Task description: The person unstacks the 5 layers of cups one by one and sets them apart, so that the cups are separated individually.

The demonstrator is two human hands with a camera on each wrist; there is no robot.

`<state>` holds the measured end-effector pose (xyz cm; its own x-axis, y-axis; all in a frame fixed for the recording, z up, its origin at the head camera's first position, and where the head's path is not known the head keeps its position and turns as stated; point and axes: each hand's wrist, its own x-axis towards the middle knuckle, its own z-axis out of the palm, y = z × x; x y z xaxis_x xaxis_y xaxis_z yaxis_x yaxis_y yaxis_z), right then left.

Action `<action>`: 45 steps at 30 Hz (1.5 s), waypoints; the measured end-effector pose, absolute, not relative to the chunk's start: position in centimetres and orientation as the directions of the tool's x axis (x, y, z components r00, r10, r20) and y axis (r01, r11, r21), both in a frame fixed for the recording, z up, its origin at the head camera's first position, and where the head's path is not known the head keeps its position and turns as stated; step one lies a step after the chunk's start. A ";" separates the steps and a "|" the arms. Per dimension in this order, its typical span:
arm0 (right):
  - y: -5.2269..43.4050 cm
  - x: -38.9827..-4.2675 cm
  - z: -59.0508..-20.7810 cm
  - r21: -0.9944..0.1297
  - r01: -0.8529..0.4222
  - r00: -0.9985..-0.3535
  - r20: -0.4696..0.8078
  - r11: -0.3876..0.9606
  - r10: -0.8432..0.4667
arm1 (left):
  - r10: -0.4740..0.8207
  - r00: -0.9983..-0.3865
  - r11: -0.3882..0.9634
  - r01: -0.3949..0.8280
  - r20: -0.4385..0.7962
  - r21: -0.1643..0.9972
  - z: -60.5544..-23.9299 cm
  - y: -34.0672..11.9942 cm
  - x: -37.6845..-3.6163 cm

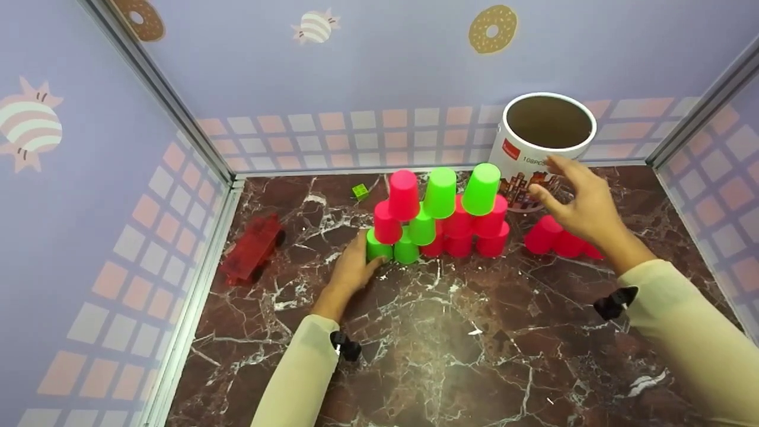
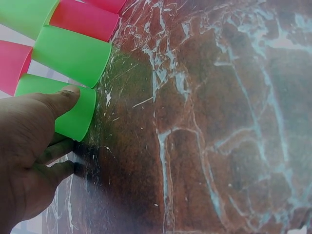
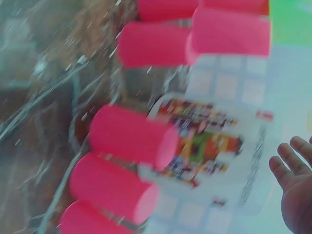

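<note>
Upside-down plastic cups stand stacked in three rows, pink and green mixed. My left hand (image 1: 348,265) grips the green cup (image 2: 80,117) at the bottom left end, thumb on its front and fingers round its far side. Beside it stands another green cup (image 1: 407,249). The top row holds a pink cup (image 1: 404,194) and two green ones, the rightmost a green cup (image 1: 482,188). Holding nothing, my right hand (image 1: 590,207) is raised with spread fingers over three separate pink cups (image 3: 131,136) at the right. It overlaps a white bucket in the head view.
Behind the stack's right end stands the tall white bucket (image 1: 504,142) with a printed front and open top. At left lies a translucent red toy vehicle (image 1: 252,249). A small green block (image 1: 360,191) sits near the back wall. Patterned panels enclose the marble-look tabletop (image 1: 450,356).
</note>
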<state>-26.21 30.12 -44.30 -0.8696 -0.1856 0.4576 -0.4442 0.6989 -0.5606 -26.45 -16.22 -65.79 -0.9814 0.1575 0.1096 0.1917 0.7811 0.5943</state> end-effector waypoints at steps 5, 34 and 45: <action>26.9 -26.4 -43.1 -0.543 -0.520 -0.838 0.474 0.659 -0.271 | 0.150 -0.983 0.781 0.181 0.103 0.598 -65.6 -16.2 -26.4; 23.3 -26.9 -42.4 -0.602 -0.525 -0.850 0.408 0.602 -0.334 | 0.156 -0.979 0.748 0.204 0.132 0.632 -64.0 -15.6 -25.4; 26.6 -25.7 -42.6 -0.579 -0.515 -0.849 0.446 0.633 -0.283 | 0.162 -0.978 0.750 0.210 0.135 0.627 -65.5 -16.0 -26.1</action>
